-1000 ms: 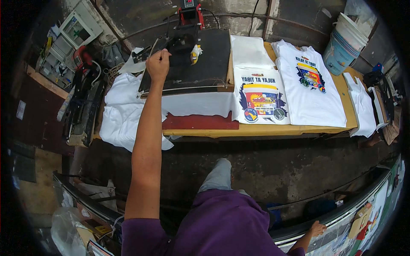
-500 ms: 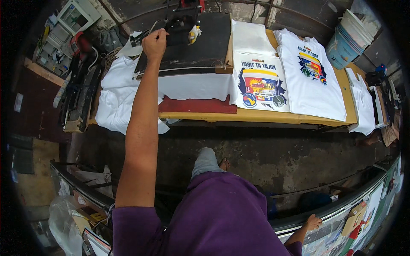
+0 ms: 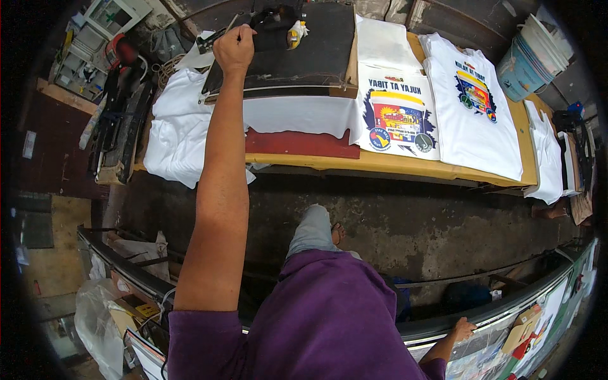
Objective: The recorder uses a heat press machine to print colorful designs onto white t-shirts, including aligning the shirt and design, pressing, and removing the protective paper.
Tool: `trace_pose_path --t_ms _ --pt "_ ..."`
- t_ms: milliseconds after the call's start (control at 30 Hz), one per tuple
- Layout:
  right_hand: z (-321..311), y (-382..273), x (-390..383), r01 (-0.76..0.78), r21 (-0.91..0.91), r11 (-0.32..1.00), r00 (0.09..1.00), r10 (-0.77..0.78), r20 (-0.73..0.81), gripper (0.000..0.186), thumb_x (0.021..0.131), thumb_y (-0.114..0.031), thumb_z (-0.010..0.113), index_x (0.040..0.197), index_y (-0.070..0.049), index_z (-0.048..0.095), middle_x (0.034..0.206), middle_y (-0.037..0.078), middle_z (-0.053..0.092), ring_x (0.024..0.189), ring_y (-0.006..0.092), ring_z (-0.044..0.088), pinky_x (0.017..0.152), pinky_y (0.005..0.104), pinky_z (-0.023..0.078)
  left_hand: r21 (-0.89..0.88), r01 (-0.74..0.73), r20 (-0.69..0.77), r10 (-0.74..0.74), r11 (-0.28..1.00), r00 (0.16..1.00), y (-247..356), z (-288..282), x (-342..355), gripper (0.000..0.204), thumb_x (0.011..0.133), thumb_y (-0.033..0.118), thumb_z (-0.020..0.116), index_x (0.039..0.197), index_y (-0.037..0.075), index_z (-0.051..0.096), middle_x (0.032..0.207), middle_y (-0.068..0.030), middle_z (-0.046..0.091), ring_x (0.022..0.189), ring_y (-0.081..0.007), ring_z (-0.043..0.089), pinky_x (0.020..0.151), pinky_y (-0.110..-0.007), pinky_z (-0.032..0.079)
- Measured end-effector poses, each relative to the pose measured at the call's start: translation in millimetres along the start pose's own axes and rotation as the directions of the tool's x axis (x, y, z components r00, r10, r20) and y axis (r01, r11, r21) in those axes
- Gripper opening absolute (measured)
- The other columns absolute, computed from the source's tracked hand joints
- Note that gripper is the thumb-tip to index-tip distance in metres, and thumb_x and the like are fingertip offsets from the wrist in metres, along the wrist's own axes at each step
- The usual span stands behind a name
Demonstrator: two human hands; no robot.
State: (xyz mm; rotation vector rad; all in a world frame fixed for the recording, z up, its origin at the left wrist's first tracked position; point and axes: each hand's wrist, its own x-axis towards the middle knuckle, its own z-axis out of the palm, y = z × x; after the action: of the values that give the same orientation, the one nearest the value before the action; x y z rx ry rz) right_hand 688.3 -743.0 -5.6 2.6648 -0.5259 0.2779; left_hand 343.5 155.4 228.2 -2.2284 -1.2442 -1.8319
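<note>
My left hand [image 3: 234,48] is closed at the left part of a flat black panel [image 3: 304,60] with a wooden edge, which lies over white cloth [image 3: 297,114] on the table. What the fingers hold is hidden; a thin rod [image 3: 232,23] shows just beyond them. A small yellow-and-white object [image 3: 296,34] sits on the panel. My right hand [image 3: 464,328] rests on the edge of a glass-topped counter [image 3: 437,348], fingers apart and holding nothing. Right of the panel lie a white printed sheet or cloth [image 3: 415,142] with reversed lettering and a white printed T-shirt [image 3: 481,145].
Crumpled white cloth [image 3: 174,139] lies left of the panel. Stacked buckets [image 3: 529,60] stand at the table's far right, with more white cloth [image 3: 544,152] in front. A dark rack [image 3: 117,139] is at the left. A plastic bag [image 3: 98,323] hangs near the lower left.
The view has shifted slightly, so the table sits a little higher and further right. Both hands keep nearly the same places, the left at the panel and the right on the counter edge.
</note>
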Motion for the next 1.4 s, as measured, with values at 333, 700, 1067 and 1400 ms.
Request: trace_pose_path --t_ms 333,700,1067,1400 --pt "6 6 9 0.004 0.034 0.999 1.000 -0.005 0.018 0.060 0.081 -0.039 0.058 0.121 -0.001 0.036 0.107 0.023 0.054 0.091 0.0401 0.060 0.075 0.0475 0.052 0.045 0.036 0.027 -0.037 0.998 0.999 7 0 -3 0.026 0.081 0.025 0.055 0.068 0.007 0.069 0.061 -0.0140 0.061 0.058 -0.0325 0.060 0.058 -0.037 0.046" --pt "-13 -2 -3 -0.062 0.029 0.998 0.994 0.059 0.097 0.064 0.080 -0.039 0.055 0.128 -0.002 0.034 0.112 0.023 0.053 0.098 0.0390 0.058 0.073 0.0495 0.053 0.014 -0.019 0.018 0.019 1.000 1.000 11 -5 -1 0.026 0.081 0.022 0.054 0.068 0.005 0.069 0.062 -0.0145 0.062 0.059 -0.0314 0.062 0.057 -0.037 0.046" --pt "-15 -1 -2 -0.098 0.041 0.994 0.987 0.092 0.134 0.065 0.081 -0.036 0.053 0.135 -0.006 0.031 0.118 0.020 0.051 0.102 0.0369 0.056 0.077 0.0492 0.052 0.023 -0.023 0.084 0.021 0.999 0.996 15 -5 0 0.026 0.084 0.017 0.052 0.068 0.003 0.067 0.064 -0.0134 0.062 0.059 -0.0295 0.061 0.056 -0.037 0.044" --pt "-56 -19 -18 -0.136 0.040 0.990 0.978 0.128 0.168 0.062 0.083 -0.029 0.051 0.137 -0.004 0.032 0.133 0.020 0.042 0.110 0.0365 0.052 0.084 0.0469 0.050 0.000 -0.085 0.029 0.085 0.996 0.996 11 -9 -3 0.025 0.085 0.014 0.050 0.070 0.001 0.066 0.069 -0.0136 0.064 0.063 -0.0302 0.062 0.057 -0.037 0.045"
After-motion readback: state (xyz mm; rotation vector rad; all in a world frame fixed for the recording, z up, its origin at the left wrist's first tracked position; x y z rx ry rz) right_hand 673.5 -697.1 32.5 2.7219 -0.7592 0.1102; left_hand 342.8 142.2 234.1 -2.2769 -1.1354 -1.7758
